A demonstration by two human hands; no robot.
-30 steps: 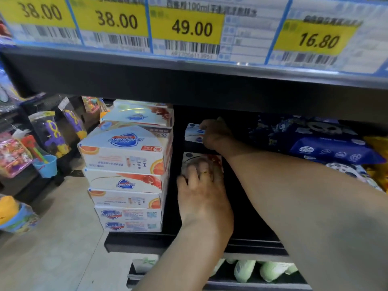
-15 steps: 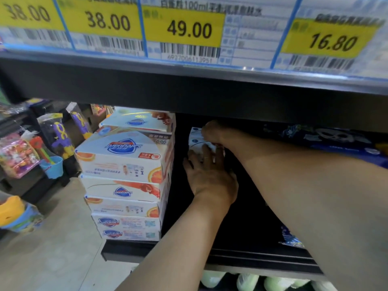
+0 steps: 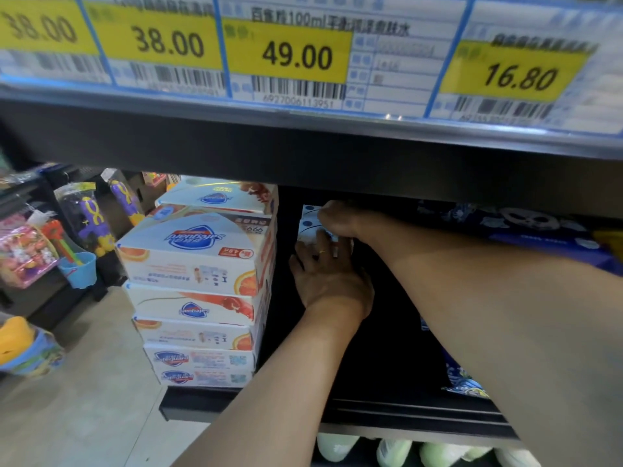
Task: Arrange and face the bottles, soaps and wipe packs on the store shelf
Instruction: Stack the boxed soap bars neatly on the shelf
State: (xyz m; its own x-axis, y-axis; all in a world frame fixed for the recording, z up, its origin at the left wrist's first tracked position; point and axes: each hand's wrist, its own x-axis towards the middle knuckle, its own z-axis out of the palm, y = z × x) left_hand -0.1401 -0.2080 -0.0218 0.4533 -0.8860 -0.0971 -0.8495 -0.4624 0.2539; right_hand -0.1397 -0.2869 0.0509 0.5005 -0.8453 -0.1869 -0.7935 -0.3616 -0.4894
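Deep in the dark shelf (image 3: pixel 269 407) stand small white soap boxes (image 3: pixel 308 221) with blue dots, one on top of another. My right hand (image 3: pixel 340 220) reaches in from the right and curls over their upper right side. My left hand (image 3: pixel 332 276) lies flat just in front, its straight fingers pressing on a box mostly hidden beneath them. A tall stack of white and orange soap multipacks (image 3: pixel 199 264) fills the shelf's left end. Dark blue wipe packs (image 3: pixel 526 230) lie on the right, partly hidden behind my right forearm.
The upper shelf's edge with yellow price labels (image 3: pixel 290 59) hangs low over the opening. Toys (image 3: pixel 91 217) hang on a rack at the left above the floor. Pale green bottles (image 3: pixel 394 451) show on the shelf below.
My left hand has slid deeper into the shelf with the box beneath it, up against the white boxes. My right hand stays on those boxes. The view has dropped closer.
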